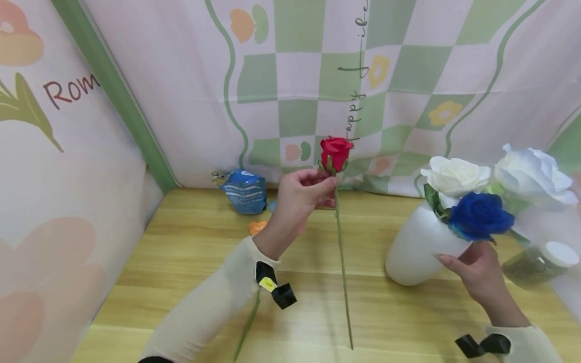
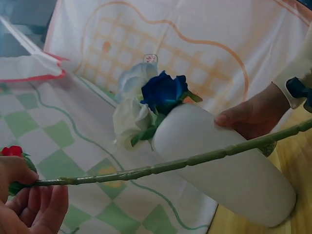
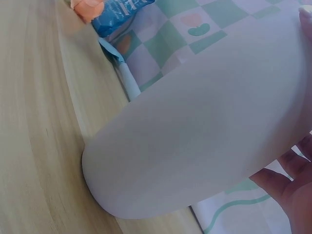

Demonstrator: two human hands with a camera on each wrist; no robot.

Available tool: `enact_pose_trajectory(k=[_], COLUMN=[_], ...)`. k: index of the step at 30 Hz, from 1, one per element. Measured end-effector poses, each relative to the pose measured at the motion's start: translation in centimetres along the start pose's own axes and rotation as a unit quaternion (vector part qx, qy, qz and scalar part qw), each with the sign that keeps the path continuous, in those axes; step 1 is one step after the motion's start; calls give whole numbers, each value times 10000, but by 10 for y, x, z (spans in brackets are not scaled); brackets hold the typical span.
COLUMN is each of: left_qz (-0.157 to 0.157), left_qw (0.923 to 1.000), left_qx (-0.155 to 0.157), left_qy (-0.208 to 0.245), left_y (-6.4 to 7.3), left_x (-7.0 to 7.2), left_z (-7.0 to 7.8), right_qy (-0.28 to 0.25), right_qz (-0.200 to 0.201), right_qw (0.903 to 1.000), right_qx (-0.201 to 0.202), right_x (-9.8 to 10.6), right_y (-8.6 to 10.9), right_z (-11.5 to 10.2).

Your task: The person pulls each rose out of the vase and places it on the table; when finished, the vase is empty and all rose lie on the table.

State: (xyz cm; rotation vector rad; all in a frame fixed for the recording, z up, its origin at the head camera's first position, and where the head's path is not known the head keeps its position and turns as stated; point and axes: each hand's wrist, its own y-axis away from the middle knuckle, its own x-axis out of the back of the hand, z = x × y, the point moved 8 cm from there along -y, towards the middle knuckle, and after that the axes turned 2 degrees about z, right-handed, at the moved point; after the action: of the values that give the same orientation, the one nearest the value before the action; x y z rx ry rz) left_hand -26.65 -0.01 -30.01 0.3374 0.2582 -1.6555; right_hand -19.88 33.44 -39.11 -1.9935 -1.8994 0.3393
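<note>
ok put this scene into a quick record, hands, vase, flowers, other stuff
left hand: pinches red rose just below its bloom
right hand: grips white vase
flowers at vase mouth: blue rose, white rose, pale blue flower
red rose stem: outside vase
other items: blue packet, orange flower, white-lidded jar

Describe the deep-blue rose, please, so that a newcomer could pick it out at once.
On the light wooden table, find the smooth white vase at the right of the head view, gripped by the right hand. At its mouth, a creamy-white rose and a pale bluish-white rose open above the deep-blue rose. Lowest of the three there, it alone is dark blue.
</note>
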Motion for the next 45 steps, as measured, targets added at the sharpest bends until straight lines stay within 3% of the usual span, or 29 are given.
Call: enact_pose_trajectory(k=[5,14,23,34,45], left_qz=[72,382,544,541,624], left_qw=[9990,9934,9900,9736,9670], left_qx=[324,661,763,1156,1213], left_qy=[-298,-857,-1058,-1895,-2152], left_y=[-4,-8,-6,-1,8], left_x=[20,72,98,132,146], left_z=[-28,-73,-89,-121,-130], right_qy=[-83,-371,-334,-619,-558], right_qz=[22,51,112,178,213], right_qw=[9999,9993,9994,9979,9981], right_qx=[74,96,74,98,116], right_x=[0,-3,0,-3,0], right_y=[-2,-2,0,1,1], right_z=[-4,-5,-3,0,2])
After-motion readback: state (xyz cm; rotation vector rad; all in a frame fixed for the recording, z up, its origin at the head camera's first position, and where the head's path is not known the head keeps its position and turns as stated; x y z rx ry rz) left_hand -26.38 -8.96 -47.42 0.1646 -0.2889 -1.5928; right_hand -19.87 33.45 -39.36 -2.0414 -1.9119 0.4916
